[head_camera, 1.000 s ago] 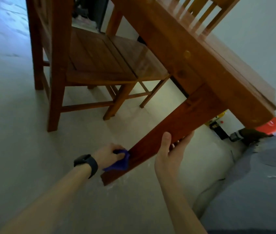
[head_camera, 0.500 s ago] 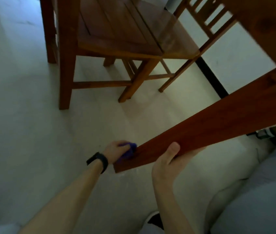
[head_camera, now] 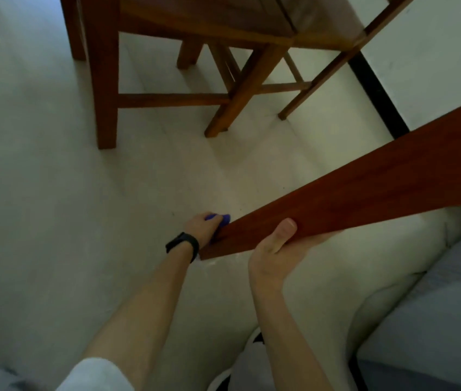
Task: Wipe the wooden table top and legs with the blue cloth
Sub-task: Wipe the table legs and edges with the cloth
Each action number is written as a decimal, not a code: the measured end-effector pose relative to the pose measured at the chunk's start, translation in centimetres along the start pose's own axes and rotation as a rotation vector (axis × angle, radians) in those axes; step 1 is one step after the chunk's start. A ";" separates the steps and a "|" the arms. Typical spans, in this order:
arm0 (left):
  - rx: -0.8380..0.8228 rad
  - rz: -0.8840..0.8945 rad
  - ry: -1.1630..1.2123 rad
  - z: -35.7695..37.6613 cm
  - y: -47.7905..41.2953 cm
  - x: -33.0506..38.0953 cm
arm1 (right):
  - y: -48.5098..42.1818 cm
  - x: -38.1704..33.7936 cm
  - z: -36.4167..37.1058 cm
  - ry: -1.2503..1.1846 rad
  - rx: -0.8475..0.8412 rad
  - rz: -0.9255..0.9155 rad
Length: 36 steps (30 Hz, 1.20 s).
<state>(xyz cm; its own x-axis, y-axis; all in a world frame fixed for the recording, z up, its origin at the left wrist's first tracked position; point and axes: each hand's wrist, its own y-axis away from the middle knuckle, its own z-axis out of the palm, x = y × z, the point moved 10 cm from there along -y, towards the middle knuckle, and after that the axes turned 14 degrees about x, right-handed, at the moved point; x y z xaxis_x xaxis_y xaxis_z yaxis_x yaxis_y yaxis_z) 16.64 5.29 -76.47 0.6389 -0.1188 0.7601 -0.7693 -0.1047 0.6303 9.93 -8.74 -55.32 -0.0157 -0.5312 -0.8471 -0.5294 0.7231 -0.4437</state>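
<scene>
**Cloth at the foot of a table leg; the rest of the job cannot be judged from here**

The table leg [head_camera: 350, 198] runs slantwise from the upper right down to the lower middle of the view, where its foot meets the pale floor [head_camera: 40, 165]. The left hand [head_camera: 202, 225], with a black band [head_camera: 182, 245] on its wrist, is curled round the blue cloth [head_camera: 219, 218] and presses it against the far side of the leg, just above the foot. Only a small bunch of cloth shows past the fingers. The right hand [head_camera: 271, 249] clamps the leg a little higher up, with the thumb [head_camera: 284, 230] laid on the near face and the fingers wrapped underneath, out of sight.

As a judgement, the wiping is at the very bottom of this one leg. The table top and the other legs are out of view, so whether they are done cannot be told. The wood shows no clear mark of a wiped or unwiped patch in this dim light.

For room to move: the cloth sits close to the foot's edge and the floor, so a downward stroke has almost nowhere to go, while the long run of leg above is open, apart from the spot the right hand covers. To the left the floor lies open. A wooden chair [head_camera: 105, 80] stands beyond, well apart from the hands. The person's own legs crowd the lower right.
</scene>
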 end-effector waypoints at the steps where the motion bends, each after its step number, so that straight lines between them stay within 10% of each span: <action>1: 0.004 -0.037 -0.102 -0.6 -0.4 -1.3 | 0.0 -1.2 -0.2 -0.058 0.013 -0.068; 5: -0.301 -0.066 -0.685 -1.8 2.4 -9.2 | 0.0 -4.1 0.1 -0.079 -0.059 -0.084; 10: -0.122 -0.369 -0.017 -4.6 6.2 -12.6 | 0.3 -5.4 -0.5 -0.009 -0.223 -0.034; 15: -0.095 -0.292 0.487 -7.8 10.1 -2.3 | 4.7 -2.3 -2.9 0.148 -0.486 0.387; 22: -0.354 -0.171 0.285 -1.8 19.4 3.2 | 12.8 0.2 -6.0 -0.057 -0.400 0.808; 28: -0.405 0.154 -0.202 -1.8 21.4 8.4 | 8.6 0.4 -9.3 0.013 -0.243 0.703; 33: -0.126 0.464 0.027 -7.0 21.9 18.3 | 0.0 -9.2 -12.8 -0.190 0.205 0.409; 36: -0.160 0.671 0.155 -6.7 24.7 23.3 | -1.7 -13.6 -9.1 -0.094 0.172 0.073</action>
<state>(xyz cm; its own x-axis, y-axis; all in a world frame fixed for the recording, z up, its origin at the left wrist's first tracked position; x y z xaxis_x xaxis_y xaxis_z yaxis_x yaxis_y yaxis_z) 12.52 6.50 -42.18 0.0273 0.0359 0.9990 -0.9957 0.0895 0.0240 3.35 -6.75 -40.43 0.0346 -0.4375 -0.8986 -0.3773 0.8269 -0.4171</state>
